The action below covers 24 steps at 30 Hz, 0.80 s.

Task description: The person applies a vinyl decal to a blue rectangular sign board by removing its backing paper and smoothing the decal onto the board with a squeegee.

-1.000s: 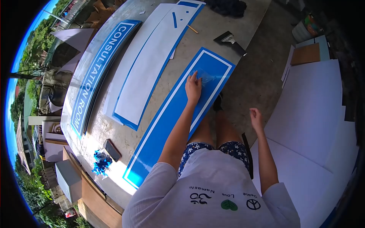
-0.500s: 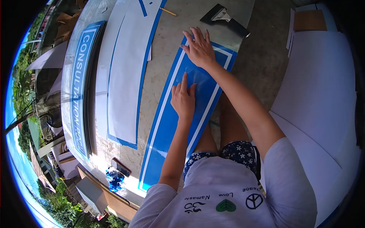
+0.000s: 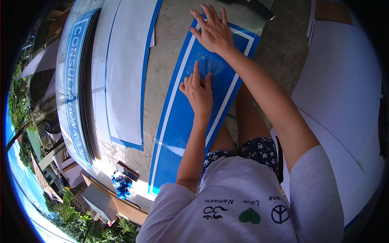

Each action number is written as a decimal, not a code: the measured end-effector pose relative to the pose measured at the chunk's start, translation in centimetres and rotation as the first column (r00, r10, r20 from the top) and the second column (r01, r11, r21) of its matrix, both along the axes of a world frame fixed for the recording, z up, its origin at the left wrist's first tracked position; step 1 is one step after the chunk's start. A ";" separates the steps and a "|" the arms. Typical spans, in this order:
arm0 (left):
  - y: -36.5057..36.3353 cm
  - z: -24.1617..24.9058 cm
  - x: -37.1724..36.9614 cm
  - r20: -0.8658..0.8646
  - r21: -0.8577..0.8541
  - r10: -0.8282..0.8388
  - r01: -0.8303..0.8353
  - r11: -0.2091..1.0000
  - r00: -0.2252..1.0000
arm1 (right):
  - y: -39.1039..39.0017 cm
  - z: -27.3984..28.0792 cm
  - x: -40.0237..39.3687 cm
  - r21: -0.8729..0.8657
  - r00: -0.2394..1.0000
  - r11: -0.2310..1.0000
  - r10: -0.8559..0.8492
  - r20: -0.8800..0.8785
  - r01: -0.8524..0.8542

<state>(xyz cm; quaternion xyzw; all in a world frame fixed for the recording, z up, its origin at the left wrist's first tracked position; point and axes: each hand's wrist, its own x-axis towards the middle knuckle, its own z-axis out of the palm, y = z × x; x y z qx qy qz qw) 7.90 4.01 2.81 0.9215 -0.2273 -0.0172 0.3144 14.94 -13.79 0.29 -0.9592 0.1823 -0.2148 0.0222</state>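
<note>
A long blue panel (image 3: 174, 137) with a white border line lies flat on the worktop. My left hand (image 3: 198, 91) rests on it, index finger stretched forward, thumb out to the side and the other fingers partly curled, holding nothing. Thin pale lines show on the blue surface just beyond that fingertip. Across the far end of the panel, my right hand (image 3: 212, 34) lies palm down with its fingers spread, also empty. The black squeegee (image 3: 261, 7) is partly cut off at the top edge, beyond the panel's far right corner.
Left of the panel lie long white sheets with blue edges (image 3: 127, 77) and a stack of blue signs reading CONSULTATION ROOM (image 3: 73, 81). A phone (image 3: 127, 171) and crumpled blue scraps (image 3: 121, 184) sit near the worktop's lower left edge. Large white sheets (image 3: 340, 81) are at the right.
The camera view has shifted, so the worktop appears higher and the pencil has left the frame. My left fingertip is slightly farther from the panel's far end. Both hands remain on the panel.
</note>
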 end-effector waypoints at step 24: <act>1.0 0.1 -1.3 -0.004 0.010 0.024 -0.024 1.000 1.000 | 0.2 1.1 0.0 0.171 0.993 0.984 -0.018 -0.117 0.038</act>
